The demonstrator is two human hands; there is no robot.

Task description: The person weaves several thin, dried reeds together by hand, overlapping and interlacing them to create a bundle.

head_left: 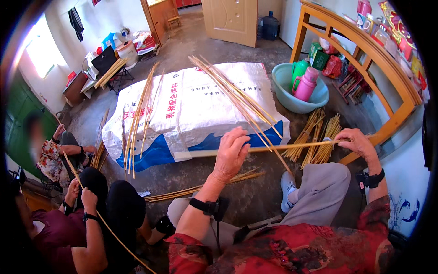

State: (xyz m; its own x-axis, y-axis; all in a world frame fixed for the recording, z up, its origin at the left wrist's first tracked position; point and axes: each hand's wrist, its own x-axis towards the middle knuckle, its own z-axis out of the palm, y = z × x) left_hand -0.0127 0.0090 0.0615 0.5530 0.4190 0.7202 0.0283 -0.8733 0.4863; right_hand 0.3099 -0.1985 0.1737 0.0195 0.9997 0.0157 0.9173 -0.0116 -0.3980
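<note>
A long straw-coloured stick (292, 146) lies nearly level across the space before my knees. My right hand (358, 142) pinches its right end between thumb and fingers. Around the stick further left, my left hand (233, 153) is closed with bent fingers; the exact contact is partly hidden behind the hand. The stick's left end looks smeared. Just beyond, several loose sticks (237, 93) lie slantwise on a white and blue woven sack sheet (214, 107), some jutting past its near edge. Another group of sticks (140, 114) rests on its left part.
Tied stick bundles (319, 141) are on the floor near my right knee. More sticks (200, 187) lie between my legs and the sheet. A pale green basin (299, 107) holds flasks, beside a wooden frame (360, 36). At left, a co-worker (68, 233) handles a long stick; another person (59, 150) sits beyond.
</note>
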